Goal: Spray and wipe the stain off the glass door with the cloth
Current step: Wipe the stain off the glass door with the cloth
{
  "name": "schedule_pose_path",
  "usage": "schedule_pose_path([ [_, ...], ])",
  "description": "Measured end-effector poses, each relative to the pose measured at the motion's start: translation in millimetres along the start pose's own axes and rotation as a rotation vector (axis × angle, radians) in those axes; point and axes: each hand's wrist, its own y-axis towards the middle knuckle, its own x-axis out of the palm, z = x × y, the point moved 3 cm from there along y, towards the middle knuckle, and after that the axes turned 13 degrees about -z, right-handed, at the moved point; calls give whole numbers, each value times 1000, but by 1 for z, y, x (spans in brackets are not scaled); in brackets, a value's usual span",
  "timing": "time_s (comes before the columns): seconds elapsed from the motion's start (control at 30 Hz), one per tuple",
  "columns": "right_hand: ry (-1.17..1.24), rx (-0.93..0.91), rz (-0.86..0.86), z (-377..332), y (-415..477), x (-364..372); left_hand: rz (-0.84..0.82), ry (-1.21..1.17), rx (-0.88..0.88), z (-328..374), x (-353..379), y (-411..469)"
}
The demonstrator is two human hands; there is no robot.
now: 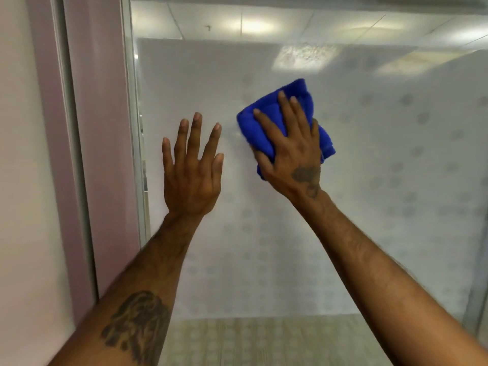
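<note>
Head view: the right hand (287,151) presses the blue cloth (277,112) flat on the glass door (369,180), fingers (284,107) spread over it. Left hand (191,175), fingers splayed and holding nothing, seems to brace beside it. Firm, overlapping strokes would work best.

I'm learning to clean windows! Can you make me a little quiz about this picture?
1. True or false: the right hand presses the cloth on the glass.
2. What colour is the cloth?
3. The left hand is: A) holding a spray bottle, B) open and empty with fingers spread, C) gripping the frame.

Key: 1 true; 2 blue; 3 B.
</note>
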Motion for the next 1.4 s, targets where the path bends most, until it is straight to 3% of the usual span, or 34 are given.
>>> schedule_pose_path([
  [0.2,-85,-473,-231,-4,-63,13,-6,-21,10,-3,-1,-2],
  [0.27,-124,-553,-280,14,-74,6,-7,-15,6,-4,0,-2],
  [0.33,-145,-515,-263,42,-77,-7,-4,-29,7,-3,0,-2],
  [0.5,-133,-2,-95,125,-91,-33,14,-41,-3,-2,1,-2],
  [0.67,202,725,220,141,-149,-23,9,-34,-11,0,1,-2],
  [0.77,311,867,300,106,-158,-5,5,-29,-21,0,2,-2],
  [0.93,263,627,133,31,-138,15,0,-15,-30,1,2,-2],
  [1.07,225,153,-98,-21,-135,31,-37,-15,-27,0,-1,-1],
  [1.2,190,-253,-277,-18,-167,34,-89,-40,-4,1,-6,-2],
  [1.4,228,-430,-631,-1,-233,26,-228,-151,-1,6,-22,-11],
])
